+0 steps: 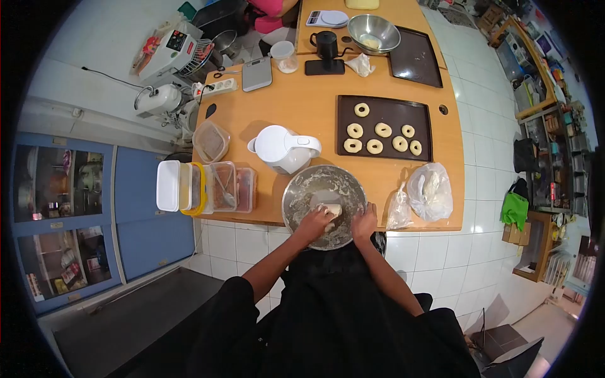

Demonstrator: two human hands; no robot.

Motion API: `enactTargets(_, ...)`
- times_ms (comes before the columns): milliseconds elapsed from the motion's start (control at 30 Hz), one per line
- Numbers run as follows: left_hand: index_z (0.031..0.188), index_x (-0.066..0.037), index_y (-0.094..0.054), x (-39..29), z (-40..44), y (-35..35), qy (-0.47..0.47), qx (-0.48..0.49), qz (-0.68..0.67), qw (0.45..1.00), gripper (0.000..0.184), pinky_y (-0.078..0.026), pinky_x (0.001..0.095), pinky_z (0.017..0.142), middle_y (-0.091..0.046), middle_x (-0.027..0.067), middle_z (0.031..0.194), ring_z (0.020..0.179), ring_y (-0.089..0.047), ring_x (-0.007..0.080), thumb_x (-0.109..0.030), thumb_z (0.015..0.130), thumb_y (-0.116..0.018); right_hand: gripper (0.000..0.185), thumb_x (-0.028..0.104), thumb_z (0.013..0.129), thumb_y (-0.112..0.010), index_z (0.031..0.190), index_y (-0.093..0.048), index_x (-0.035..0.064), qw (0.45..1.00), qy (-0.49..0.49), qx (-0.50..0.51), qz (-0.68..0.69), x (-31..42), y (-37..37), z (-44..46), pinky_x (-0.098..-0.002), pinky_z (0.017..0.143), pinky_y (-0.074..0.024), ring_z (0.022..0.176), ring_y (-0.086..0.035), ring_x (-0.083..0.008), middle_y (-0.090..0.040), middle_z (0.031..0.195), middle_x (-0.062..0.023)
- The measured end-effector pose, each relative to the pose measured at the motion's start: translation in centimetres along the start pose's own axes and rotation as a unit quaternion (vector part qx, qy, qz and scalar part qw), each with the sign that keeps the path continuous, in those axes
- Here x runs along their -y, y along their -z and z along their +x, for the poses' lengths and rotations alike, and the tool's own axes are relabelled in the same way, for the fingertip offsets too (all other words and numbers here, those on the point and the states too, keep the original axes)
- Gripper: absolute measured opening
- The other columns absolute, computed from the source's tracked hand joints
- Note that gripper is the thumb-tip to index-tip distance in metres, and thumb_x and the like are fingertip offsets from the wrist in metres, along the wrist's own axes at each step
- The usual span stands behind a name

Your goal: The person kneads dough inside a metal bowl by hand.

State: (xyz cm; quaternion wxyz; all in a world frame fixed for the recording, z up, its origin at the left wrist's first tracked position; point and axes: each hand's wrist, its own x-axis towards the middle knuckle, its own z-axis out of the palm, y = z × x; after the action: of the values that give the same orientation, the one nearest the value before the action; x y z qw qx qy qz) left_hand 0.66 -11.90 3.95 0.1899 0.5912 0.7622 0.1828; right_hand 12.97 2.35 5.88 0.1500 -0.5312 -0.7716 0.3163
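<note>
Dough [334, 209] lies inside a metal bowl [294, 200] that reaches past the worktop's [315, 113] near edge; our left hand's [317, 223] fingers close around it. Our right hand [363, 223] meets the rim, its grip unclear to us. We'd best steady that rim firmly while working the dough.

The head camera faces down over the table [252, 106], edges seemingly warped.
</note>
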Motion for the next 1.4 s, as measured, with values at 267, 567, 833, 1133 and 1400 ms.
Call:
enactTargets(267,0.112,-0.002,-0.056,-0.6,0.6,-0.9,0.092,-0.114,-0.030,0.989,0.036,-0.050,0.0478,0.078,-0.063,0.0205,0.098,0.092,-0.062,0.0381,-0.012,0.078,-0.060,0.018,0.005,0.080,-0.055,0.095,-0.056,-0.0048,1.000,-0.002,0.005,0.024,-0.1,-0.1,-0.1,-0.0498,0.076,-0.0447,0.088,-0.056,-0.0443,-0.056,0.095,-0.0233)
enactTargets(567,0.106,-0.002,-0.060,-1.5,8.1,1.0,0.291,0.027,0.041,0.956,0.032,-0.052,0.0469,0.074,-0.069,0.0203,0.084,0.079,-0.068,0.0365,-0.020,0.080,-0.058,0.017,0.004,0.080,-0.056,0.094,-0.057,-0.0048,1.000,0.005,0.000,0.010,0.1,0.1,-0.5,-0.0491,0.074,-0.0455,0.085,-0.057,-0.0443,-0.056,0.092,-0.0233)
enactTargets(833,0.104,-0.003,-0.063,-3.6,7.9,-1.2,0.348,0.029,0.057,0.935,0.041,-0.048,0.0488,0.083,-0.070,0.0188,0.086,0.084,-0.068,0.0348,-0.032,0.075,-0.067,0.016,0.006,0.080,-0.056,0.094,-0.055,-0.0019,1.000,0.013,-0.009,0.017,-0.4,-0.2,-0.6,-0.0507,0.070,-0.0465,0.082,-0.058,-0.0438,-0.054,0.096,-0.0202)
enactTargets(1133,0.116,-0.005,-0.047,-2.9,7.4,-2.9,0.357,-0.037,0.018,0.933,0.056,-0.041,0.0495,0.094,-0.059,0.0205,0.114,0.112,-0.055,0.0325,-0.032,0.074,-0.072,0.016,0.005,0.079,-0.056,0.092,-0.056,-0.0036,1.000,0.014,-0.003,0.013,0.0,0.2,-0.5,-0.0498,0.070,-0.0456,0.082,-0.057,-0.0449,-0.054,0.092,-0.0226)
enactTargets(1400,0.118,-0.006,-0.044,-1.9,8.7,-4.3,0.367,-0.071,0.086,0.924,0.061,-0.038,0.0491,0.098,-0.049,0.0206,0.127,0.123,-0.045,0.0350,-0.034,0.072,-0.074,0.012,0.004,0.081,-0.054,0.088,-0.053,-0.0050,0.998,0.031,-0.005,0.055,-0.6,0.1,-0.6,-0.0488,0.068,-0.0443,0.080,-0.054,-0.0459,-0.053,0.087,-0.0236)
